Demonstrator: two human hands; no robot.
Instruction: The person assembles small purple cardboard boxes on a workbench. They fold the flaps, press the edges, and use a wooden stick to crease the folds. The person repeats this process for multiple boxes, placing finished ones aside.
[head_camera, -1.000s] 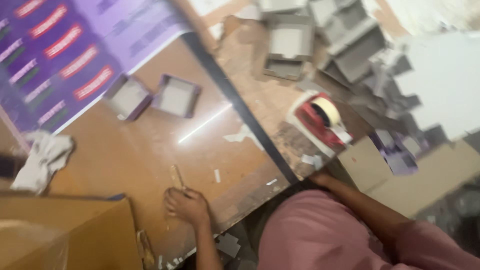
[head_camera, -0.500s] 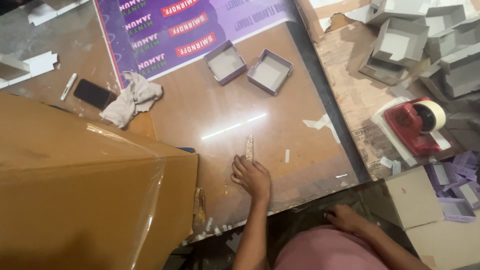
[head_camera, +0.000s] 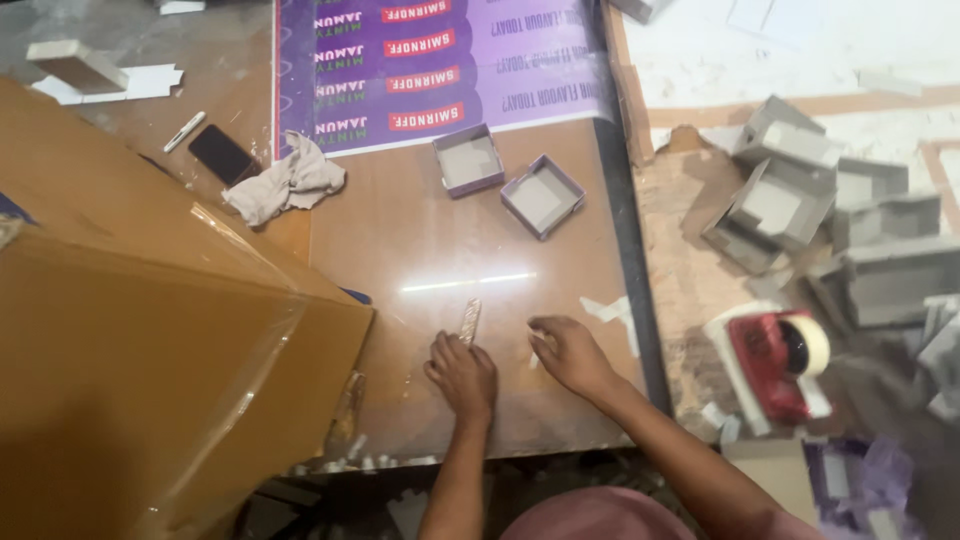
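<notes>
A large brown cardboard box, partly covered in clear film, fills the lower left of the frame and overlaps the brown tabletop. A purple printed sheet lies flat along the upper centre. Right of the tabletop edge, a heap of grey card trays occupies the upper right, with a red tape dispenser at the right middle below them. Two small open boxes with purple sides sit side by side just below the printed sheet. A crumpled grey cloth lies left of them, and a black phone just beyond it at upper left. At lower centre, the left hand rests on the tabletop with fingers curled, its fingertips touching the lower end of a narrow flat strip that lies near upright on the surface; a firm grasp cannot be confirmed. The right hand, just beside it, is spread and pressed on the tabletop, holding nothing visible, near a small white paper scrap.
</notes>
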